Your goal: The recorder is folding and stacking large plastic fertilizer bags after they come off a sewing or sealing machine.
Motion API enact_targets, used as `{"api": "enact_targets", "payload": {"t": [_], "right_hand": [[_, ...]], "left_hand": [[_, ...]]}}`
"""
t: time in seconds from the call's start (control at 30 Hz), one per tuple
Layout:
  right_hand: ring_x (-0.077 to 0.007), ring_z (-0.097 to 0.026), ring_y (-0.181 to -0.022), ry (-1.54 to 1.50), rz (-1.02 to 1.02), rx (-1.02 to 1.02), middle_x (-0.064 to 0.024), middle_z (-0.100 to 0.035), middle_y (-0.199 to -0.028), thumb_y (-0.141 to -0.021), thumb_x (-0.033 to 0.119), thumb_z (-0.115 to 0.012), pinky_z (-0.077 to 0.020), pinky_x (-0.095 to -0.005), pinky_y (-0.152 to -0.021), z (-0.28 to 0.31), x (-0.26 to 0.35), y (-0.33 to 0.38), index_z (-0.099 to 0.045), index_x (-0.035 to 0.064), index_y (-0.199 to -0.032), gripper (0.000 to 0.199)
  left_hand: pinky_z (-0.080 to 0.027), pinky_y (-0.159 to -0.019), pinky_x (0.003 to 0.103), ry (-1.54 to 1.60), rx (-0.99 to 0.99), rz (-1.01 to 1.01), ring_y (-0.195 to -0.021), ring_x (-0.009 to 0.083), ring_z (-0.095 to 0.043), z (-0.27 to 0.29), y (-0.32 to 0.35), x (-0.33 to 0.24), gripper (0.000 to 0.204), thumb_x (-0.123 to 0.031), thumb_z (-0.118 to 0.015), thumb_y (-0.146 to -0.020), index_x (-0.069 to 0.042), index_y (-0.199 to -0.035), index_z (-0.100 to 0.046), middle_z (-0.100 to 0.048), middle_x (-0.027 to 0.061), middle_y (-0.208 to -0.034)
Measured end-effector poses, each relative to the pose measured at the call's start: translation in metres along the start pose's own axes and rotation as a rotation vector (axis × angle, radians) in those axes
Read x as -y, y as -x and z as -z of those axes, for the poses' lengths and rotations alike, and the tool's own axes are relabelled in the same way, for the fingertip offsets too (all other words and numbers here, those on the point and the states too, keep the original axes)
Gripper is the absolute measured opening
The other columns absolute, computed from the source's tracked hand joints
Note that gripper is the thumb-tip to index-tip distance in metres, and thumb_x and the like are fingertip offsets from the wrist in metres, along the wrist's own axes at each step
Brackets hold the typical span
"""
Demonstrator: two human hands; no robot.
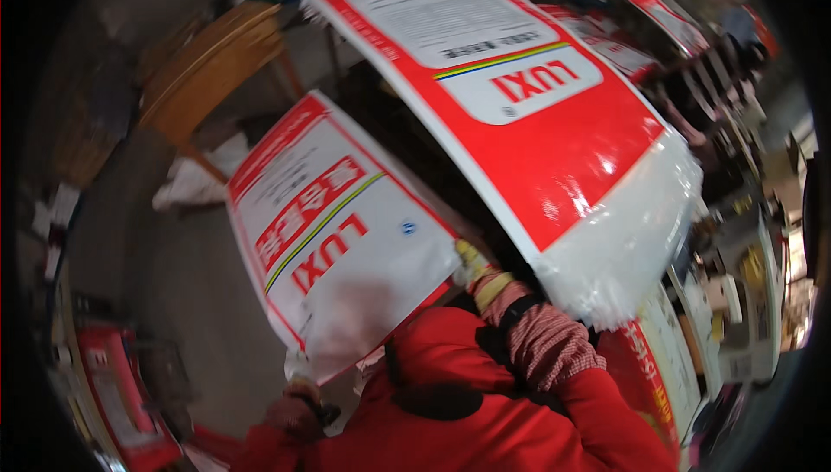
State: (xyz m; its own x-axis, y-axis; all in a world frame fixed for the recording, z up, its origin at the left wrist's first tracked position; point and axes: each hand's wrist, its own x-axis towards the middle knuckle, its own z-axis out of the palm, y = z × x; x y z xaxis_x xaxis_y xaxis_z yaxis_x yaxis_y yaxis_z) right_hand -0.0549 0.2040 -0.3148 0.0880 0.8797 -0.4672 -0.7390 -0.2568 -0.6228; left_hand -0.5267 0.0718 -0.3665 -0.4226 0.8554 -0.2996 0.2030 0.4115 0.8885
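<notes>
A flat red-and-white woven plastic sack [346,203] hangs in front of me, its printing upside down from my side. My left hand [299,366], in a pale glove, is closed on its near left corner. At its near right corner my right hand [470,264], in a white and yellow glove, grips the edge; most of its fingers are hidden behind the sack. Just beyond my right hand, a larger-looking red-and-white sack [554,151] lies flat over a dark support, its clear, crinkled plastic end toward me.
A wooden table [212,69] stands at the far left, with a white bundle [203,173] on the floor beside it. More red sacks [606,43] lie at the far right. Machine parts [749,307] line the right side. Another red-and-white sack [121,394] sits low at the left.
</notes>
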Motion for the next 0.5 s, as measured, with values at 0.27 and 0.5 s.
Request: {"api": "enact_targets", "payload": {"t": [0.27, 0.5], "right_hand": [[-0.0212, -0.056, -0.062, 0.031, -0.257, 0.170, -0.0068, -0.057, -0.083, -0.081, 0.015, -0.060, -0.0492, -0.0360, -0.050, 0.025, 0.055, 0.026, -0.057, 0.0066, -0.089, 0.012], [-0.0313, -0.057, -0.098, 0.057, 0.031, 0.060, -0.0229, -0.055, -0.106, -0.083, 0.010, -0.056, -0.0486, -0.0461, -0.085, -0.007, 0.087, 0.139, -0.036, -0.0016, -0.123, 0.046]], "left_hand": [[-0.041, -0.072, 0.037, -0.223, -0.137, 0.323, -0.071, 0.0256, -0.049, -0.051, -0.039, -0.023, 0.022, -0.021, -0.045, -0.085, -0.003, -0.092, -0.057, -0.060, 0.0128, -0.083], [-0.040, -0.079, 0.038, -0.239, -0.178, 0.636, -0.083, 0.0268, -0.052, -0.092, -0.052, -0.089, 0.028, -0.025, -0.048, -0.082, -0.002, -0.095, -0.058, -0.059, 0.0133, -0.090]]}}
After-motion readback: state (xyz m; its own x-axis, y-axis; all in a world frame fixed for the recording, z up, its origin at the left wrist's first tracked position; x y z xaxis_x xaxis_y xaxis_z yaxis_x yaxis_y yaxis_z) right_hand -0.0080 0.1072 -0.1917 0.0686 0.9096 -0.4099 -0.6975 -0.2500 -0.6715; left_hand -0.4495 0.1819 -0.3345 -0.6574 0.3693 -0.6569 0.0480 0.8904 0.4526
